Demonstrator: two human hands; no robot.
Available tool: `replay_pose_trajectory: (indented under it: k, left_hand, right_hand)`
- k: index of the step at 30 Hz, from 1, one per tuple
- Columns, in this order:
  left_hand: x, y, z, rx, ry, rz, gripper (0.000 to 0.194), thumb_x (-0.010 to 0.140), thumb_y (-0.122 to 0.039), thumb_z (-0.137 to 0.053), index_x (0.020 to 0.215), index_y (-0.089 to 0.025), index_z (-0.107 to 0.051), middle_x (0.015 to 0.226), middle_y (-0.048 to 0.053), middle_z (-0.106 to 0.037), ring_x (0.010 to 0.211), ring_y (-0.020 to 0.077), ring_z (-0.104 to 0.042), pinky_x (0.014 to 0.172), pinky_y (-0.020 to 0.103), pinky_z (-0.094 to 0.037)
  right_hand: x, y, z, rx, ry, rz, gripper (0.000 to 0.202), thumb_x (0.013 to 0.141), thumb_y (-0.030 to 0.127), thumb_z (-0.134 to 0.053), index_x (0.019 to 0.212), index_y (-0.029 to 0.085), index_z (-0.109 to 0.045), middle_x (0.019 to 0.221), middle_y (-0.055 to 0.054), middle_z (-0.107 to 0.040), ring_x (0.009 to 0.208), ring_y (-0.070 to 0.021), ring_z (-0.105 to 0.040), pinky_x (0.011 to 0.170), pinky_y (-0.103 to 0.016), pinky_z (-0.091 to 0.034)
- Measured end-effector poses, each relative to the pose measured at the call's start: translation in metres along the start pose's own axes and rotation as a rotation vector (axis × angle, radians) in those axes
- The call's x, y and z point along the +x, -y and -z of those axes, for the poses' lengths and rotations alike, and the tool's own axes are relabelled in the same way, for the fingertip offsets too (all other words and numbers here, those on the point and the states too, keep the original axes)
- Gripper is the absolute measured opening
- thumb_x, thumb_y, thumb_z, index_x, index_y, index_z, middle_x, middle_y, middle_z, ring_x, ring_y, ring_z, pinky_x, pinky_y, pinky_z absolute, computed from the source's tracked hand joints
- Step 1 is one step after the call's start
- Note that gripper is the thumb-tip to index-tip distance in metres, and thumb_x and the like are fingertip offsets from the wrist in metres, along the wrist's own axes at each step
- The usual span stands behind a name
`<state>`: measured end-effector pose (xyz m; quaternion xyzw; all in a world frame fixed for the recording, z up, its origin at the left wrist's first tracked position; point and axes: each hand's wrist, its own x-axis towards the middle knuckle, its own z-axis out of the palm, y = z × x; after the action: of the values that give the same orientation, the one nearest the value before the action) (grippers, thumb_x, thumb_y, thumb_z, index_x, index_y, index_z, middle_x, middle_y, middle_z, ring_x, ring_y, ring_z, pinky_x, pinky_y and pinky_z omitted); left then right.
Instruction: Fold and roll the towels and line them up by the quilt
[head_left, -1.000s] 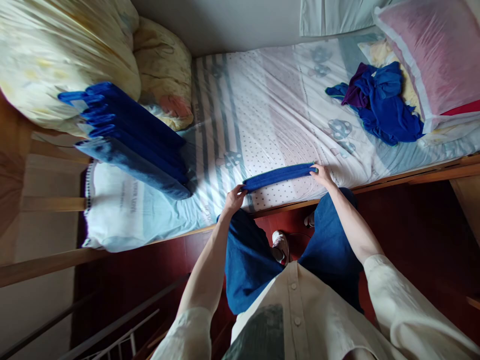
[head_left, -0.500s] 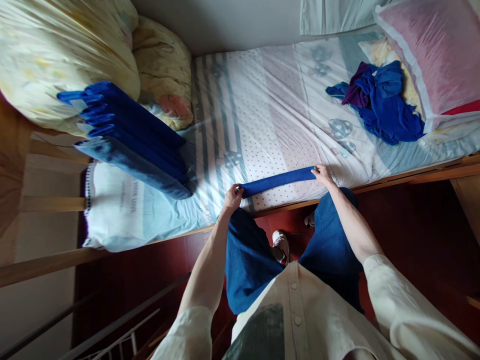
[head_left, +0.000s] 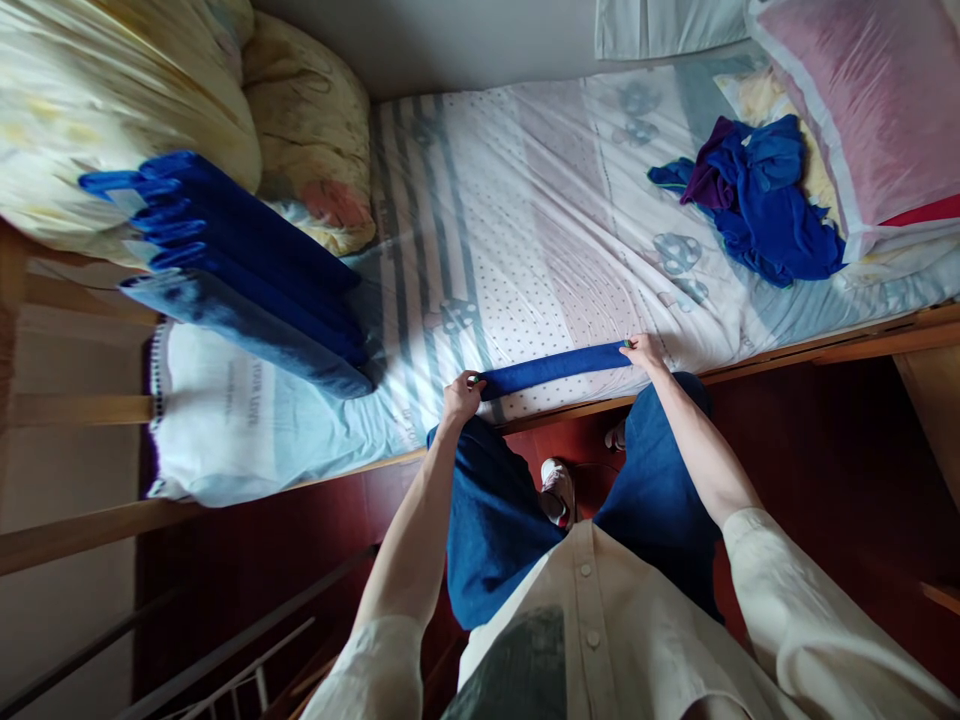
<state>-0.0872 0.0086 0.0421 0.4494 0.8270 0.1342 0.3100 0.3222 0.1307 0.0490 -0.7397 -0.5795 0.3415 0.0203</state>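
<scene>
A blue cloth (head_left: 555,370), folded into a long narrow strip, lies along the front edge of the bed (head_left: 517,290). Its left end is pinched between the thumb and fingers of my left hand (head_left: 460,397). At the other end, my right hand (head_left: 645,352) grips it in the same way, so the strip is stretched almost straight between them. A small greenish spot shows at each gripped end. To the left stands a stack of folded blue cloths (head_left: 247,265), with a paler blue one (head_left: 247,330) on its near side.
Crumpled blue and purple cloths (head_left: 765,200) lie at the right, against a pink pillow (head_left: 847,110). Large yellowish bundles (head_left: 307,120) fill the far left corner. A light blue pillow (head_left: 217,420) lies at the left end. The wooden bed rail (head_left: 832,345) runs before my knees.
The view has shifted slightly, so the stack appears a little further left. Both hands keep hold of the strip's ends, which has barely moved.
</scene>
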Motion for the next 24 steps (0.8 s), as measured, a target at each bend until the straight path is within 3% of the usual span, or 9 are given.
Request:
replay_pose_trajectory:
  k: [10, 19, 24]
  left_hand:
    - [0.000, -0.007, -0.001, 0.037, -0.019, 0.016, 0.027, 0.090, -0.023, -0.060, 0.114, -0.020, -0.071, 0.098, 0.012, -0.079, 0.096, 0.0276, -0.074, 0.091, 0.038, -0.055]
    - [0.000, -0.006, -0.004, 0.005, -0.070, 0.016, 0.025, 0.089, -0.025, -0.060, 0.111, -0.022, -0.071, 0.095, 0.010, -0.079, 0.097, 0.0275, -0.074, 0.090, 0.038, -0.056]
    - [-0.006, -0.011, 0.000, 0.049, -0.037, 0.040, 0.026, 0.093, -0.026, -0.061, 0.117, -0.022, -0.070, 0.104, 0.012, -0.079, 0.106, 0.0301, -0.073, 0.093, 0.040, -0.054]
  right_hand:
    - [-0.003, -0.002, -0.002, -0.028, -0.021, 0.008, 0.004, 0.083, 0.024, -0.075, 0.082, 0.021, -0.075, 0.081, -0.006, -0.077, 0.087, -0.0217, -0.073, 0.080, -0.028, -0.055]
    - [-0.003, -0.001, -0.002, -0.010, -0.027, 0.010, 0.010, 0.084, 0.027, -0.077, 0.091, 0.020, -0.077, 0.089, -0.007, -0.078, 0.093, -0.0240, -0.075, 0.087, -0.032, -0.057]
    - [-0.002, -0.001, -0.005, -0.020, -0.032, -0.005, 0.021, 0.086, 0.026, -0.076, 0.106, 0.020, -0.076, 0.101, -0.008, -0.079, 0.101, -0.0235, -0.073, 0.093, -0.033, -0.056]
